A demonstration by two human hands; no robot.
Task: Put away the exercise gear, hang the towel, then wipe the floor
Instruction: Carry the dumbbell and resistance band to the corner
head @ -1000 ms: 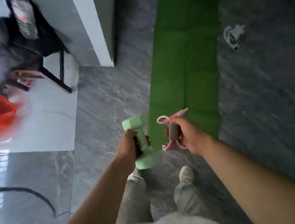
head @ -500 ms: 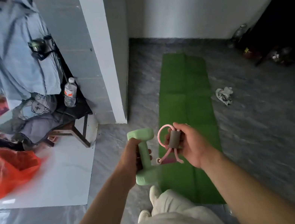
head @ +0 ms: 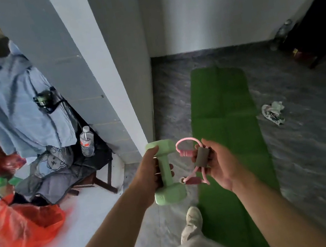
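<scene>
Tilting up off the ground since a second ago, bringing the far wall and the whole green mat (head: 224, 117) into view, and stepping forward beside the mat's near left edge. Carrying the green dumbbell (head: 165, 174) upright in front of the body, with the left hand (head: 146, 177) wrapping its fingers round the handle. Holding the pink resistance band (head: 187, 154) just to the right of it, with the right hand (head: 219, 164) curling thumb and fingers round the grey foam centre. Leaving the mat flat on the grey floor (head: 315, 151), with a crumpled cloth (head: 273, 113) just off its right edge, possibly the towel. Passing a white pillar (head: 106, 79) on the left, and beyond it a stool (head: 100, 178) piled with clothes, a water bottle (head: 86, 141) and an orange bag (head: 23, 226). Probably heading off to stow both pieces of gear first, judging by the full hands; leaving mat, towel and wiping for afterwards.
</scene>
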